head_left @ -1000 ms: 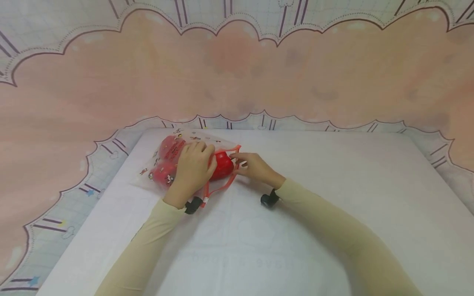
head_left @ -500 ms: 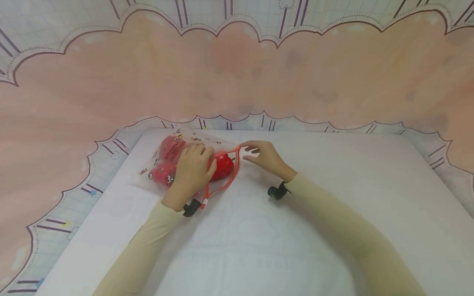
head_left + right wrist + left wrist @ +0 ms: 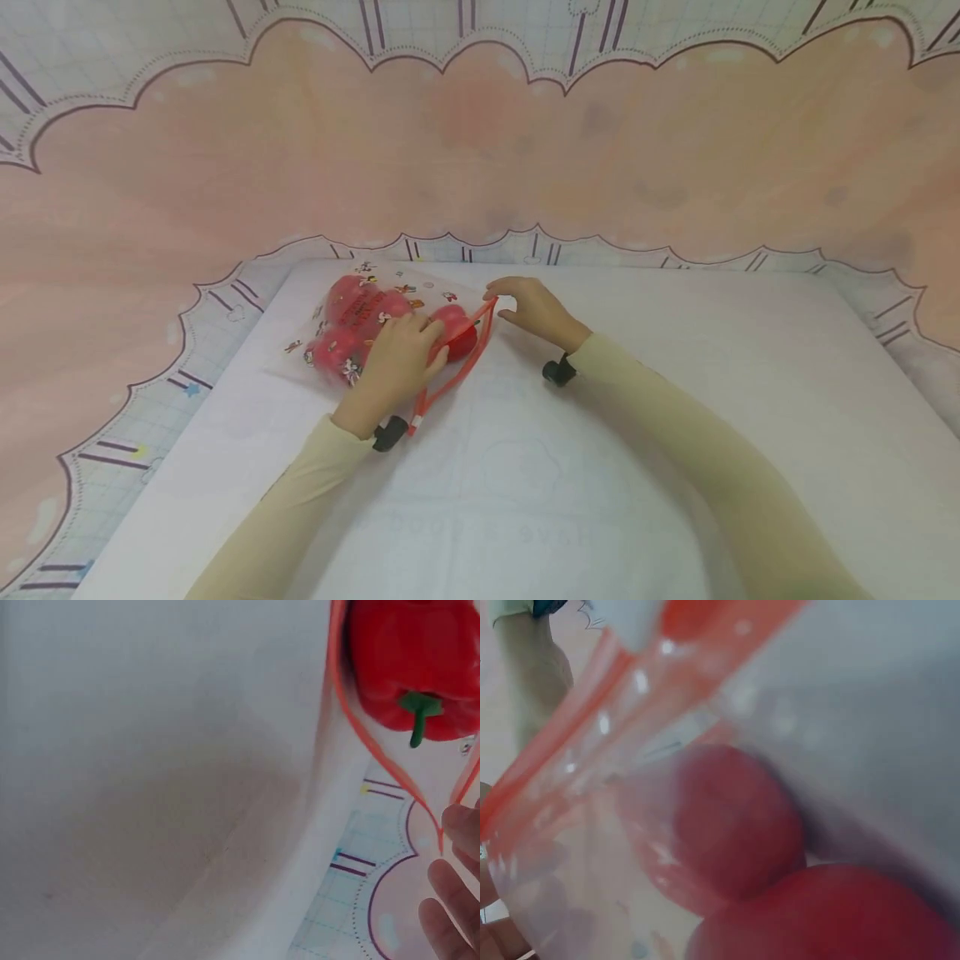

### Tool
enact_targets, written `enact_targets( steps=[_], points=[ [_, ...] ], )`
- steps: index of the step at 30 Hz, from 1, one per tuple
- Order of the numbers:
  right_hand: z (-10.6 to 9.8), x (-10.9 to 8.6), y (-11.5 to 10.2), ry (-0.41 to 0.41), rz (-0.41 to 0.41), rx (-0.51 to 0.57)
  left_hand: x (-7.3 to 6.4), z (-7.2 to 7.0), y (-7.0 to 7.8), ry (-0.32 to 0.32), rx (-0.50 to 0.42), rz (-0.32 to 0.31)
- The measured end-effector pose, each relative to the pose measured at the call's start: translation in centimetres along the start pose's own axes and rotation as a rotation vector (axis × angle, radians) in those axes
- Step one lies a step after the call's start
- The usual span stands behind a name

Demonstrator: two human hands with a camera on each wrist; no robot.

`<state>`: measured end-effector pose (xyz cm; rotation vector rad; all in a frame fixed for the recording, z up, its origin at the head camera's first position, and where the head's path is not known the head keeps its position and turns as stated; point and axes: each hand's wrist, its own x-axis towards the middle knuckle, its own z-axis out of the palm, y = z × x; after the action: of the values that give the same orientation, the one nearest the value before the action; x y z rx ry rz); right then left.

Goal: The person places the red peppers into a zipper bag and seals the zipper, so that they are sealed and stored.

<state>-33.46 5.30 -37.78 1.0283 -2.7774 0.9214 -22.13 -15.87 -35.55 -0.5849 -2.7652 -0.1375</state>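
A clear zip bag (image 3: 431, 287) printed with small cartoon figures lies on its side, with an orange zip edge (image 3: 459, 375) along its mouth facing right. At that mouth sits a red bell pepper (image 3: 416, 664) with a green stem (image 3: 418, 720). Several more red round things (image 3: 337, 350) show through the plastic farther in. My left hand (image 3: 405, 350) holds the bag near its mouth, fingers bent at the orange strip. At the far corner of the mouth, my right hand (image 3: 536, 308) pinches the strip's end between thumb and fingers.
The bag rests on a white-covered table (image 3: 637, 417), toward its back left. Behind rises a peach and white patterned cloth (image 3: 525, 158). Black wrist cameras (image 3: 557, 371) hang beneath both wrists.
My right hand has moved from the pepper's stem to the bag's far corner and taken hold there. My left hand has shifted slightly right and nearer, and the orange edge now crosses the pepper.
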Motion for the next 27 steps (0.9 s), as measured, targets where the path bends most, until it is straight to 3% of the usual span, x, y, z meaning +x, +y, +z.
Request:
enact_targets(
  steps=[8,13,20,27],
  points=[
    [0.1,0.8,0.3,-0.031,-0.039,-0.064,-0.5,0.6,-0.2,-0.03,-0.013,0.017],
    [0.3,1.1,0.7,-0.047,-0.111,-0.156,-0.6,0.6,-0.2,-0.049,-0.044,0.016],
    [0.4,1.4,1.1,-0.032,-0.229,-0.216,-0.6,0.5,-0.4,-0.026,-0.065,0.024],
    [0.6,1.8,1.5,-0.006,-0.29,-0.248,-0.7,0.5,-0.6,-0.025,-0.085,0.017]
  ],
)
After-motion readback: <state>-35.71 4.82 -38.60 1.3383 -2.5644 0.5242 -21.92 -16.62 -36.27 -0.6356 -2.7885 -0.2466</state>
